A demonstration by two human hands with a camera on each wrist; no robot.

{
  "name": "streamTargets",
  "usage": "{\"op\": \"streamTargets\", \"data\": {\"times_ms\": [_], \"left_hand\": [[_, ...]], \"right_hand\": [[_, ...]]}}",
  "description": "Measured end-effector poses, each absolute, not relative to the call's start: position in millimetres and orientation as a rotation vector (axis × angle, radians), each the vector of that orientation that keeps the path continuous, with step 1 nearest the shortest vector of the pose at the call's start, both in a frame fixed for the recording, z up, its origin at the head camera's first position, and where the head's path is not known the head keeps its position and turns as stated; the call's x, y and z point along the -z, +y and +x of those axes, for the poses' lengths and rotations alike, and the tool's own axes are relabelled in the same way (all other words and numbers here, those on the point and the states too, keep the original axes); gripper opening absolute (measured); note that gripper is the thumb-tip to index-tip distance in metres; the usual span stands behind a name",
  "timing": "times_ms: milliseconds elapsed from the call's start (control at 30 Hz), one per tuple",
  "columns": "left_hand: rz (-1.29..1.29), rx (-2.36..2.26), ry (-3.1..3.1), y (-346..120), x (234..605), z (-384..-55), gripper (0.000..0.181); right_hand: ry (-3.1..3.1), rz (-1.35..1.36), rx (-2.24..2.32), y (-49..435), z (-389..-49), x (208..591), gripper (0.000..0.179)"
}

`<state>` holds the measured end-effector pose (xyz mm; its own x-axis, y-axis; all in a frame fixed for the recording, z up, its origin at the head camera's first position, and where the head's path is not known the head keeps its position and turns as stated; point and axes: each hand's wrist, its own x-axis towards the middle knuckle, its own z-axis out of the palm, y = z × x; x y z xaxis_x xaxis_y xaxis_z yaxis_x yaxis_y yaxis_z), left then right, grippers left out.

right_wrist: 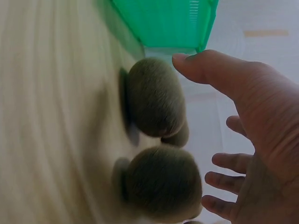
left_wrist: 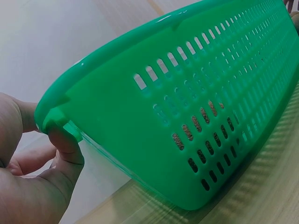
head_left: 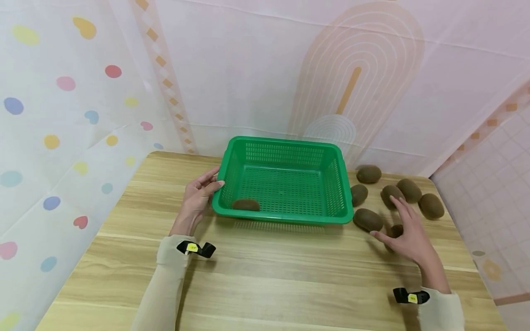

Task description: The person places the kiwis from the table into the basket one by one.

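Observation:
A green plastic basket stands on the table, and one kiwi lies inside by its near left corner. My left hand grips the basket's left rim, thumb on top and fingers curled beneath, as the left wrist view also shows. To the right of the basket, my right hand hovers over loose kiwis with its fingers spread, holding nothing. Beneath it sits a partly hidden kiwi; another kiwi lies just beyond the thumb tip.
Several more kiwis, among them one at the back and one at the far right, lie on the wooden table. A patterned cloth wall rises directly behind the table and along both sides.

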<state>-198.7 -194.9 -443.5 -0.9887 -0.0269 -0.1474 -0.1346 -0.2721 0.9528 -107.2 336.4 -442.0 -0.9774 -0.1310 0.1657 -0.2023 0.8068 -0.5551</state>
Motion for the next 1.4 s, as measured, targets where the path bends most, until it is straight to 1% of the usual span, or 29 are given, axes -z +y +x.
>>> {"op": "streamTargets", "data": {"times_ms": [233,467,767,1167,1400], "left_hand": [[-0.191,-2.419,1.868,-194,443,-199,0.059],[-0.183,-2.428,1.869,-194,444,-199,0.059],[-0.178,-2.447,1.860,-194,444,-199,0.058],[-0.189,-2.449,1.859,-195,444,-198,0.058],[-0.187,-2.454,1.843,-196,445,-198,0.060]], "right_hand": [[-2.895,0.213,-0.915,348,-96,456,0.106],[-2.914,0.150,-0.946,351,-87,462,0.101],[-2.952,0.062,-0.884,353,-80,462,0.079],[-2.965,-0.025,-0.946,353,-80,458,0.082],[-2.915,-0.004,-0.979,351,-82,451,0.081]]}}
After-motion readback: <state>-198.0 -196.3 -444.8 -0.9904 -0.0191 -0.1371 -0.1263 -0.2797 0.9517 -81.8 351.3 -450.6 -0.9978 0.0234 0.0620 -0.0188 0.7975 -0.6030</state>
